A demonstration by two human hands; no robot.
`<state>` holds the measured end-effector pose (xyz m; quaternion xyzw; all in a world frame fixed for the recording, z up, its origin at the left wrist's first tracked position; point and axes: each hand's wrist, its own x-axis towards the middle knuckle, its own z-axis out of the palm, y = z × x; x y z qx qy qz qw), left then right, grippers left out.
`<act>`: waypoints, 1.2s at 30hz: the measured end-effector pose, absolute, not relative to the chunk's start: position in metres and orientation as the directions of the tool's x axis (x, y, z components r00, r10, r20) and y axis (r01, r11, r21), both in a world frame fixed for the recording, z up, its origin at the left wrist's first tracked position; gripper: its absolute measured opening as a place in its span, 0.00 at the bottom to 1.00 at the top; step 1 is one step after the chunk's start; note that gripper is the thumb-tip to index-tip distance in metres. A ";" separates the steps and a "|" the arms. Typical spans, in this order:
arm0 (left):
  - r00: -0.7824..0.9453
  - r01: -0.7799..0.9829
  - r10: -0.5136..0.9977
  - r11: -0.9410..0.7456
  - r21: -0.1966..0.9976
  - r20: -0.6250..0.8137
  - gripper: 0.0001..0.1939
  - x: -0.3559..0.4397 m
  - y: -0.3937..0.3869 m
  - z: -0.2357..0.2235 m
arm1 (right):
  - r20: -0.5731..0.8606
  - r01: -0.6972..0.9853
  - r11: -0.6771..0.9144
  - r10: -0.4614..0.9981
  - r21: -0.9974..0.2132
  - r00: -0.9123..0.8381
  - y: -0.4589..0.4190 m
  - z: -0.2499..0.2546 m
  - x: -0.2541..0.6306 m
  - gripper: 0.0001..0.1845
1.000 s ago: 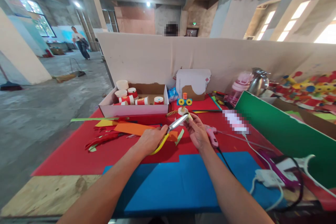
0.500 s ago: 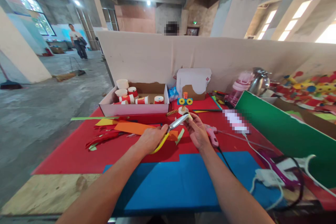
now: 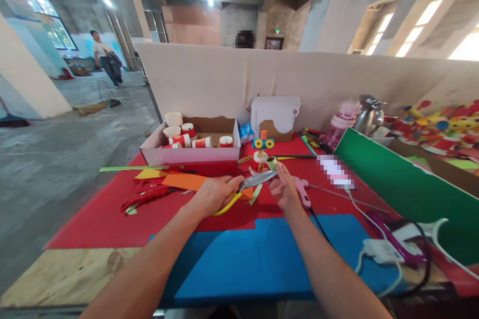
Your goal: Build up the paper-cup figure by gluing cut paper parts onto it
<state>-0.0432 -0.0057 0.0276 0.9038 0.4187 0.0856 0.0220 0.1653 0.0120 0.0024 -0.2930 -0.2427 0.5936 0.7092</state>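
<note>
My left hand [image 3: 214,193] is closed round the yellow handles of a pair of scissors [image 3: 251,183], whose silver blades point right and slightly up. My right hand [image 3: 283,189] pinches a small pale green paper roll [image 3: 272,162] just above the blade tips. Right behind the roll stands a small red and white paper cup figure [image 3: 258,164] with a spring and yellow-blue eyes above it. Orange, yellow and red paper scraps [image 3: 175,181] lie on the red sheet [image 3: 93,219] under and left of my left hand.
A white box of red paper cups [image 3: 190,143] stands at the back left, a white carton [image 3: 275,117] behind the figure. A pink glue gun [image 3: 302,193] lies beside my right hand, its cable running to a power strip [image 3: 381,250]. A green board [image 3: 404,194] leans at right. A person walks far left.
The scissor blades have dropped from tilted up to nearly level. My right hand has lifted the green roll clear of the blades, beside the cup figure.
</note>
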 end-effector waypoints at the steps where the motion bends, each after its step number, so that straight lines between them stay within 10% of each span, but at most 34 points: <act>1: 0.660 0.728 0.738 -0.675 0.123 0.140 0.21 -0.046 -0.004 0.027 | -0.041 -0.714 0.105 0.982 -0.692 0.184 0.012 0.004 0.166 0.13; 15: 0.770 0.587 0.638 -0.691 0.423 -0.026 0.19 -0.084 -0.022 0.052 | -0.110 -0.807 0.058 0.983 -0.587 0.150 0.014 -0.001 0.170 0.07; 23: 0.352 0.505 0.821 -0.571 0.647 0.449 0.20 -0.078 -0.012 0.056 | 0.036 -0.728 0.027 0.999 -0.685 0.003 0.009 0.000 0.167 0.13; 36: 0.398 0.584 0.761 -0.640 0.498 0.512 0.18 -0.040 -0.011 0.001 | -0.007 -0.727 0.014 1.000 -0.686 0.025 0.003 0.005 0.165 0.11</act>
